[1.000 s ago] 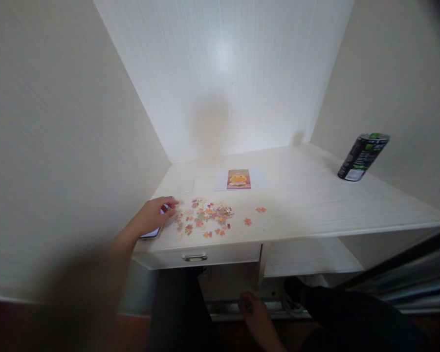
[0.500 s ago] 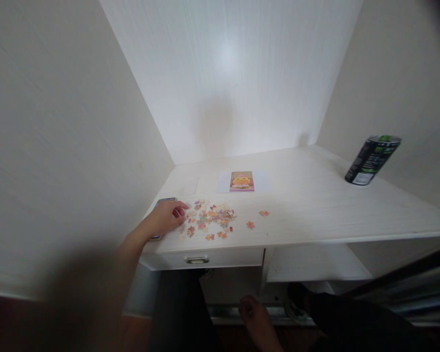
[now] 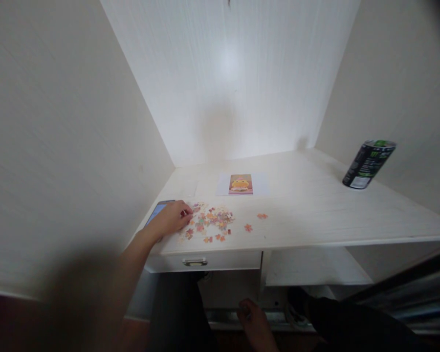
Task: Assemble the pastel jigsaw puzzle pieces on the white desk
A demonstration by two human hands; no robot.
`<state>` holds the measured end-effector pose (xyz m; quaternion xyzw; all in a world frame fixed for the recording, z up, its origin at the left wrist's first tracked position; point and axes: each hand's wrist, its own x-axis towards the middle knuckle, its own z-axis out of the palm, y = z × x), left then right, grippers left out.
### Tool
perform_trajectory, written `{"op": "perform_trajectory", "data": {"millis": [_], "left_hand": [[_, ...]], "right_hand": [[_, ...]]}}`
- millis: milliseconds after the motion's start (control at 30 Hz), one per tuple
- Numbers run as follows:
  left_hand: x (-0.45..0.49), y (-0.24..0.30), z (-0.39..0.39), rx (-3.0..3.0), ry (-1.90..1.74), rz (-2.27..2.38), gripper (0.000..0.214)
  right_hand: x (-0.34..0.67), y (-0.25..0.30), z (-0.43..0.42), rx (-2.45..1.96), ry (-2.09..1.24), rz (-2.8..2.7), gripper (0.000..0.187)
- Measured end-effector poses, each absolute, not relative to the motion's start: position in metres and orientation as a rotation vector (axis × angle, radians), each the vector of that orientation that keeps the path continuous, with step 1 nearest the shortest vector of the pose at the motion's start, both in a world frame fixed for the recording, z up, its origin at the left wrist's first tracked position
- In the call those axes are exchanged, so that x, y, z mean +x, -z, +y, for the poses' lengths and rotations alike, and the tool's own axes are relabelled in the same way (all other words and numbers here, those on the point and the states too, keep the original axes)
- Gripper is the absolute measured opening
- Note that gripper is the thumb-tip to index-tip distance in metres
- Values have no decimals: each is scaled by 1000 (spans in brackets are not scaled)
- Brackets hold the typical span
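My left hand (image 3: 170,220) lies on the white desk (image 3: 315,210) at the left edge of a scatter of several small orange, pink and purple puzzle pieces (image 3: 212,222). Its fingers are bent with the tips together, and a small reddish spot shows at them. A phone (image 3: 157,211) with a lit screen lies just behind that hand. Two loose pieces (image 3: 254,221) lie to the right of the scatter. A small picture card (image 3: 241,184) rests further back. What seems to be my right hand (image 3: 254,320) hangs low under the desk, dim, its fingers unclear.
A black and green drink can (image 3: 368,158) stands at the desk's right side near the wall. Walls close the desk in on the left, back and right. A drawer with a metal handle (image 3: 194,262) sits under the front edge. Dark trousered legs are below.
My left hand has slid right and forward off the phone to the edge of the puzzle pieces, which uncovers the phone's screen. The view has shifted slightly.
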<state>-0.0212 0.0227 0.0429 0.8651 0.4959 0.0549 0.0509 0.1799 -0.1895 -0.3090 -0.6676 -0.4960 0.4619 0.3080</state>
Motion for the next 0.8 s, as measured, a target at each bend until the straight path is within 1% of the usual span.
{"op": "perform_trajectory", "data": {"millis": [167,333,600,800], "left_hand": [[-23,-41,25,2648,-203,1528,33],[-31,-36,38,2589,-233,1559,35],[-38,-36,56,2495,-173,1549,31],[-37,-43,60,2520,-99,1561,27]], "right_hand": [[180,311,-191,-1786,-1163,-1312,30],[177,300,-192,-1807,-1124,-1308,27],[178,285,-192,-1798,-1163,-1271,25],[178,288,-194,-1813,-1118,-1253,23]]}}
